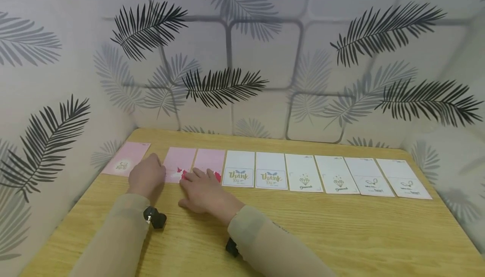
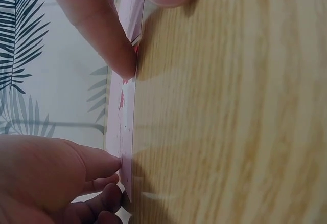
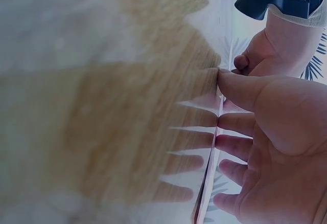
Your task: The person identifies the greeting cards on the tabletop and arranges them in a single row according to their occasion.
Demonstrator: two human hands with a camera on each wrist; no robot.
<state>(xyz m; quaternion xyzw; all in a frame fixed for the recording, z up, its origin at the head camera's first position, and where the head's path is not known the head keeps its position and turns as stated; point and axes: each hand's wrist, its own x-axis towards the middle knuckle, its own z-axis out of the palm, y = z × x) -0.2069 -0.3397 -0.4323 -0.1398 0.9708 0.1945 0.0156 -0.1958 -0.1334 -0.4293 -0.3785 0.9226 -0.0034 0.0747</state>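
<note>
My left hand (image 1: 147,176) has its fingers curled at the left edge of a pink card with red shapes (image 1: 179,158). In the left wrist view, my left thumb (image 2: 104,165) overlaps that card's left end, the other fingertips bunched beside it, pinching the edge. My right hand (image 1: 202,189) lies with fingers spread, its fingertips over the lower part of a second pink card (image 1: 209,158) and beside the first one. In the right wrist view, the straight fingers (image 3: 235,146) reach down to the card edges. Lower parts of both cards are partly hidden.
Left of my hands lies a pink card with a white circle (image 1: 130,153). Rightward run two Thank You cards (image 1: 238,159), two diamond cards (image 1: 303,167) and two leaf-motif cards (image 1: 365,169). They lie on a wood-grain table (image 1: 303,226), with a feather-patterned wall (image 1: 261,113) behind.
</note>
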